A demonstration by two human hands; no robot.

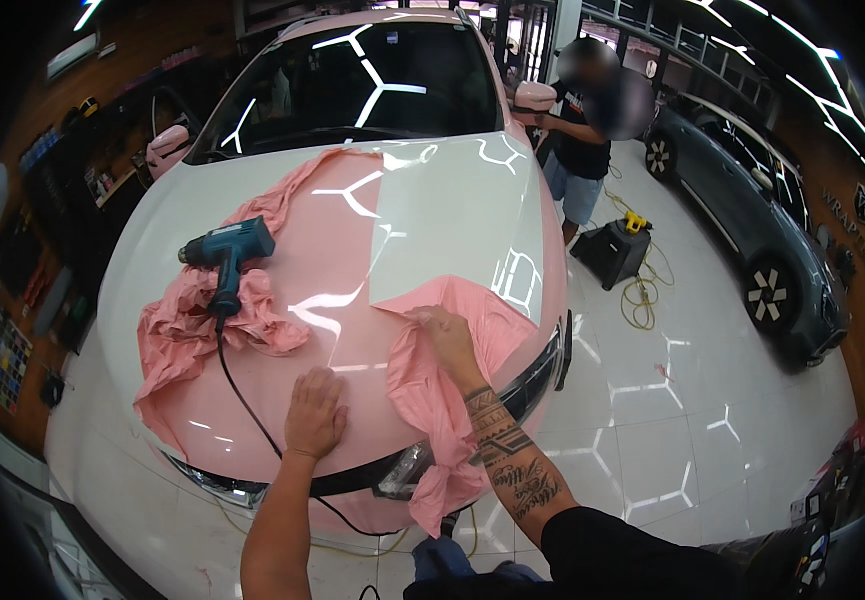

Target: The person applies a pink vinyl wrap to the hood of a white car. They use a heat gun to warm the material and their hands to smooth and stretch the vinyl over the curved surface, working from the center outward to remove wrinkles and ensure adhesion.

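A car hood (pixel 332 250) is partly covered in glossy pink film, with white paint bared where the film is off. My left hand (pixel 315 412) lies flat on the pink hood near its front edge. My right hand (pixel 444 338) grips the peeled pink film (pixel 432 400), which hangs crumpled over the front of the car. A blue heat gun (pixel 227 252) rests on a bunched heap of pink film (pixel 187 320) at the hood's left. Its black cord (pixel 247 400) runs down past my left hand.
Another person (pixel 587 130) stands at the car's right mirror. A black case with a yellow tool (pixel 614 248) and a yellow cable sit on the white floor. A grey car (pixel 752 230) is parked to the right. Shelves line the left wall.
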